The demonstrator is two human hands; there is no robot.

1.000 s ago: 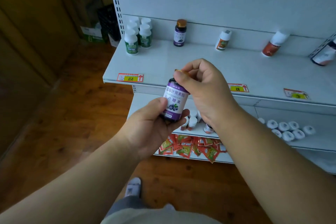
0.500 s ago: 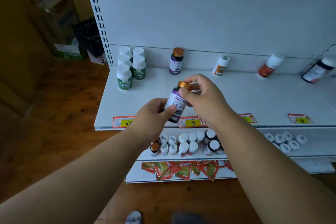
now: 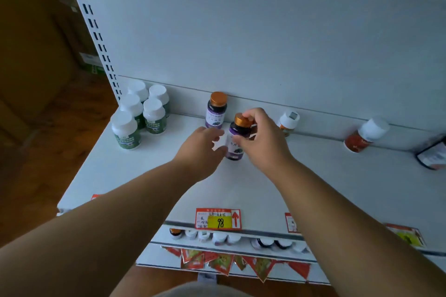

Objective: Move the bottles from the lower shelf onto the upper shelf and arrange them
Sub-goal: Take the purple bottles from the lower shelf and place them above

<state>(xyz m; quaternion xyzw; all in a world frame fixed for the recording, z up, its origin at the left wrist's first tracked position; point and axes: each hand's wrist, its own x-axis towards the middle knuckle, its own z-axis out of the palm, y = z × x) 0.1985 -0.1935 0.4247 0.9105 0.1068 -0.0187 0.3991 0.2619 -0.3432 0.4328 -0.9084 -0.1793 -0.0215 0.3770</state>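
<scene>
Both hands reach over the upper shelf (image 3: 135, 176) and meet at a purple-labelled bottle with an orange cap (image 3: 237, 137), which stands upright on the shelf surface, a little forward of the back panel. The right hand (image 3: 261, 142) wraps its curled fingers round the upper part of the bottle and its cap. The left hand (image 3: 201, 144) comes in from the other side; its fingertips lie against the bottle's label, though motion blur there hides whether they pinch it or only touch it.

Just behind and slightly left of this bottle, a second purple bottle with an orange cap (image 3: 216, 111) stands upright against the back panel. At the left end of the shelf five green-labelled bottles with white caps (image 3: 142, 116) stand close together in a cluster. To the right, a small white-capped bottle with an orange label (image 3: 288, 123) stands near the back panel, partly hidden by the right hand. Farther right a red-labelled bottle with a white cap (image 3: 366, 134) stands well apart, and a dark-labelled container (image 3: 432, 154) is cut off by the right edge.

A red and yellow price tag reading 98 (image 3: 218, 219) sits on the front lip of the upper shelf. Beneath it, on the lower shelf (image 3: 241, 252), a row of bottles (image 3: 224, 236) shows only its caps. Red sachets (image 3: 217, 260) hang along the front below that. A wooden floor (image 3: 48, 152) lies to the left.
</scene>
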